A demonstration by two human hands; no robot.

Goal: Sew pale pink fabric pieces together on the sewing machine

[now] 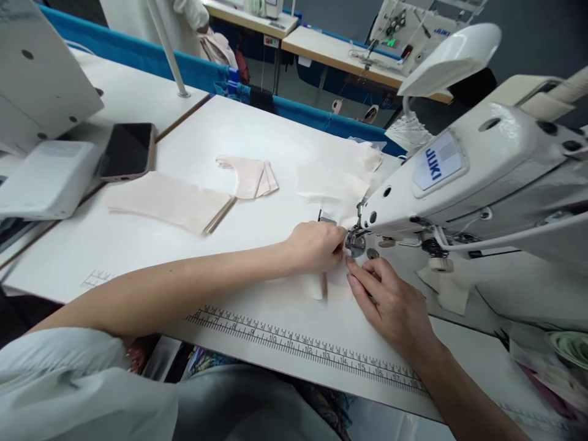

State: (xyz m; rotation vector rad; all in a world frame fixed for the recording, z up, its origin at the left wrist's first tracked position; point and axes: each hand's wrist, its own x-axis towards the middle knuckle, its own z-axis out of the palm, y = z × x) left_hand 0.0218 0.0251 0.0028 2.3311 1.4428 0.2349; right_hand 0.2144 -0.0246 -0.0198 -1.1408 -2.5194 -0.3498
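A pale pink fabric piece lies at the needle area of a white JUKI sewing machine. My left hand is closed on this fabric just left of the presser foot, its fingertips mostly hidden beneath the knuckles. My right hand pinches the fabric's edge at the front of the foot, fingers close together; its thumb is largely covered. Just behind the foot, more thin pale fabric is spread on the white table.
Stacked pale fabric pieces and smaller curved pieces lie to the left. Farther left are a phone and a white box. A printed ruler runs along the front edge. A person stands beyond the blue cloth trough.
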